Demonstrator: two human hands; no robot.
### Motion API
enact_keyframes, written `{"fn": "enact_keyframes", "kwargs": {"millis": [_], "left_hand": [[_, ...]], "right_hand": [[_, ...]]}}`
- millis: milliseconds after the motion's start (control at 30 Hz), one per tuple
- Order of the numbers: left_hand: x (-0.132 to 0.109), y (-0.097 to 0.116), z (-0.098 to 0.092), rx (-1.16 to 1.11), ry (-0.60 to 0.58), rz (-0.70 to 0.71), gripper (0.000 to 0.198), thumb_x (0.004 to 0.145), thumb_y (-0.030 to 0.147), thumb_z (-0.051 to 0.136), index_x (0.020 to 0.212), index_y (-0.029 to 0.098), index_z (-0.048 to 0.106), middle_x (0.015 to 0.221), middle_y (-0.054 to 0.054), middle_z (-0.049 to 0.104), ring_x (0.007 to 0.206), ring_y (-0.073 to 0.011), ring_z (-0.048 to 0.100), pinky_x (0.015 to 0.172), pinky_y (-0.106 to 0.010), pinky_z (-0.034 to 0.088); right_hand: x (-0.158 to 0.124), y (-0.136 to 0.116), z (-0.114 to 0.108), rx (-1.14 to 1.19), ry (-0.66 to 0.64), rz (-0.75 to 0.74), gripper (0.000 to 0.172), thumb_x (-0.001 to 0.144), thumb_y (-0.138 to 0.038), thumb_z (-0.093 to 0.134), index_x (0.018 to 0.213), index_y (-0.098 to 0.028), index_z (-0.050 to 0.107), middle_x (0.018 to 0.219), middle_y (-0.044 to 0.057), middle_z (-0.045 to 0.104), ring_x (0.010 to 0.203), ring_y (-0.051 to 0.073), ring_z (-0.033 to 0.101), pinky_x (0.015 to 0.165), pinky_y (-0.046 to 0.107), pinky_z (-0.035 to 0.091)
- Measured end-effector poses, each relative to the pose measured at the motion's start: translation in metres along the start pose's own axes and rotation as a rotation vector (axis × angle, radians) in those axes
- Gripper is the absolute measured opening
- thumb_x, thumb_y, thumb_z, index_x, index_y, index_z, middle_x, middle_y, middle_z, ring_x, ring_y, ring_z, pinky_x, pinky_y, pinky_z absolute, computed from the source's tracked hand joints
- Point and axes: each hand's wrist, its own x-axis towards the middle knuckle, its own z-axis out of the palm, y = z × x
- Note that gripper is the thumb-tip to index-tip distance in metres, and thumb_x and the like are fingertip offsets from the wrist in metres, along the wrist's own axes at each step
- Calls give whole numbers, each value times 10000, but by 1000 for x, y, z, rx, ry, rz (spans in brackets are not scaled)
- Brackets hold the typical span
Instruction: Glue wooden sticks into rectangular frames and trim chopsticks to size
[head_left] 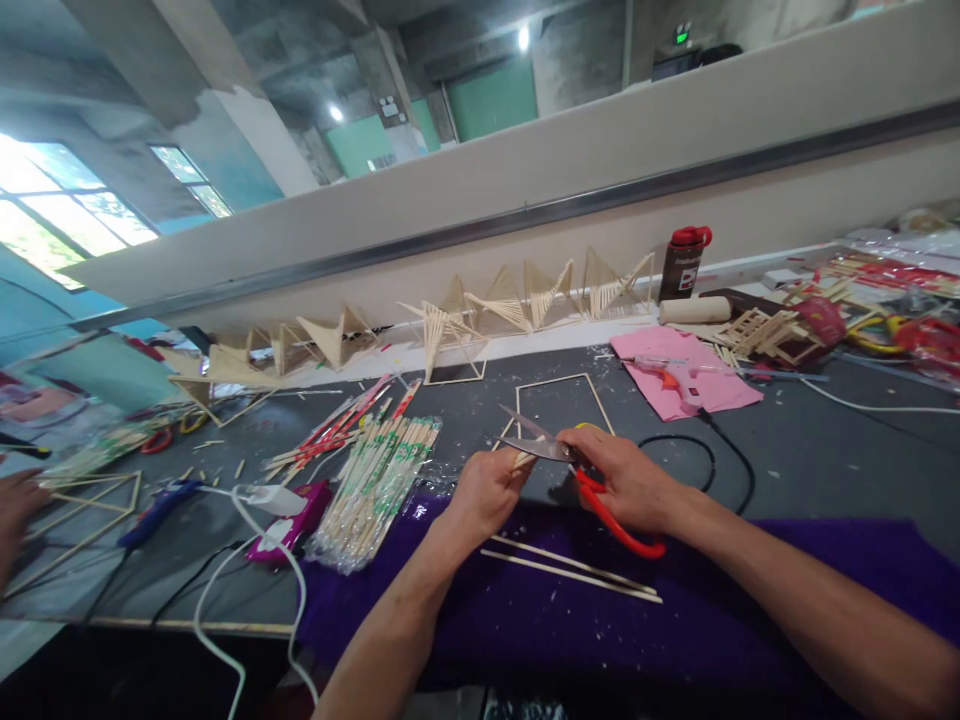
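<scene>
My right hand [626, 478] grips red-handled scissors [619, 525], their blades parted and pointing left. Closed beside the blades, my left hand [487, 490] pinches thin wooden sticks [523, 459]; how many cannot be made out. The blades cross just over the left fingertips, close to the sticks. Two loose wooden sticks [574, 578] lie on the purple cloth [712, 620] below my hands. Behind them a square stick frame [555, 381] rests on the dark table [810, 450], partly hidden by my hands.
Wrapped chopsticks [379, 490] and a magenta power strip [289, 530] lie left. A pink glue gun [679, 380] rests on pink cloth [735, 397], its cord trailing near my right hand. Stick models [450, 335] line the wall near a bottle [681, 265]. Another person's hand [19, 510] is far left.
</scene>
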Motion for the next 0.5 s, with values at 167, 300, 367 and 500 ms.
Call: {"fn": "enact_keyframes", "kwargs": {"millis": [167,300,367,500], "left_hand": [[3,1,0,-32,-14,-25,403,897,385,302,665,170,552,577,16,515,523,-89,424,525,-196,279],[2,7,-5,-74,-15,-41,352,890,399,313,818,193,589,691,-5,586,617,-116,515,584,-204,343],[1,9,-9,-110,-21,-43,371,899,403,283,872,193,587,708,-4,589,628,-117,523,606,-209,366],[-3,6,-18,-216,-1,-96,417,910,401,247,982,185,596,745,-17,622,648,-121,552,641,-224,417]], "right_hand": [[0,3,1,34,-4,15,418,685,-115,486,1091,-211,460,952,44,568,771,156,494,683,278,390],[1,1,-1,89,0,64,410,679,-127,488,1079,-218,473,898,14,575,714,136,485,651,258,381],[2,0,-3,129,-16,123,365,689,-145,491,1046,-223,483,793,-18,555,650,120,463,604,242,365],[2,1,-4,253,-77,237,315,717,-193,504,1026,-233,464,646,-69,489,560,95,425,537,215,326]]}}
